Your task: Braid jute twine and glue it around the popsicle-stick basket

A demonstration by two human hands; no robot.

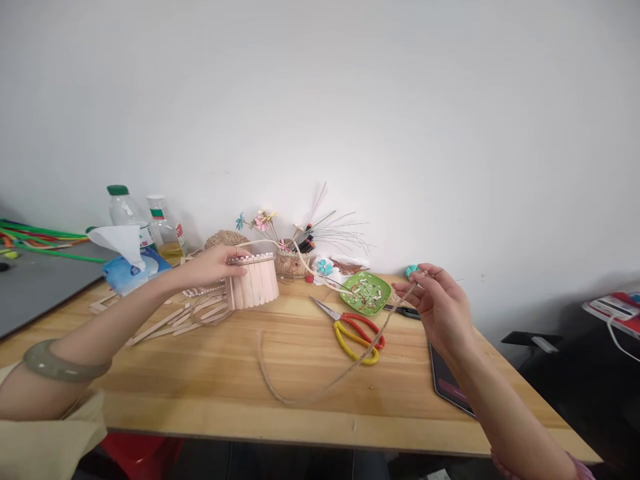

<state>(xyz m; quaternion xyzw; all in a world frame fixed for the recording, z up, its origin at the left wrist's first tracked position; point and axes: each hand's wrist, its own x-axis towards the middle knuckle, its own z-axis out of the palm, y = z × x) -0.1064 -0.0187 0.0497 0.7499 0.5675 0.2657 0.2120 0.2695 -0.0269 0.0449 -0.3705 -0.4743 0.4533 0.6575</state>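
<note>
My left hand grips the rim of a small basket made of craft sticks, with a row of white beads and twine round its top edge. Raised at the right, my right hand pinches one end of a length of jute twine. The twine sags down across the table front and its other end curls up in the middle. Between the hands lie scissors with one red and one yellow handle, blades pointing to the back left. A green dish of small beads and bits sits just behind them.
Loose craft sticks lie left of the basket. Behind stand a tissue pack, bottles, a ball of twine and a wooden pot with wires and markers. A tablet lies at the right edge.
</note>
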